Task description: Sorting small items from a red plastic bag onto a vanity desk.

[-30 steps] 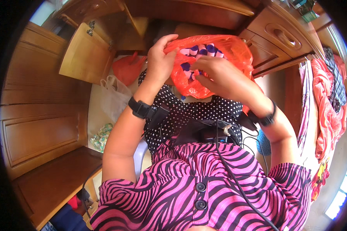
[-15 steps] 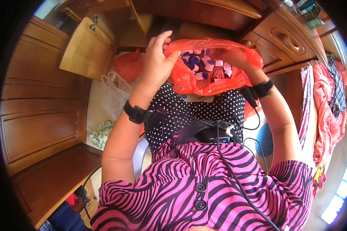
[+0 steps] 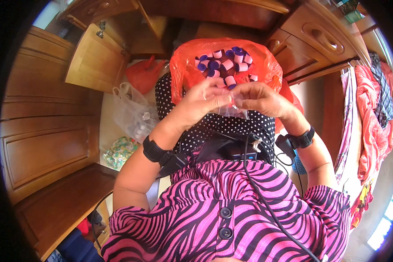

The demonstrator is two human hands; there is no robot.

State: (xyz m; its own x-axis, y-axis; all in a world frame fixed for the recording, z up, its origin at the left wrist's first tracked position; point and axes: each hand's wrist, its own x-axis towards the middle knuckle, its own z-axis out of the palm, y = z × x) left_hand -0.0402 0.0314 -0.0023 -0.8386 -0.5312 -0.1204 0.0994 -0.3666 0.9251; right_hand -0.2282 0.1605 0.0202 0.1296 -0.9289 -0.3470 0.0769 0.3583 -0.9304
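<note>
2 hands, left hand [image 3: 196, 102] and right hand [image 3: 260, 99], pinch a small clear plastic bag [image 3: 233, 109] between fingertips, just below an open orange plastic bag [image 3: 185, 65] holding pink-and-purple thread spools [image 3: 227, 65] on the lap.

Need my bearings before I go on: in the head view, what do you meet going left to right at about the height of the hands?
Open wooden cabinet door → clear plastic bag on the floor → left hand → small clear bag pinched between both hands → right hand → hanging pink and orange clothes.
</note>
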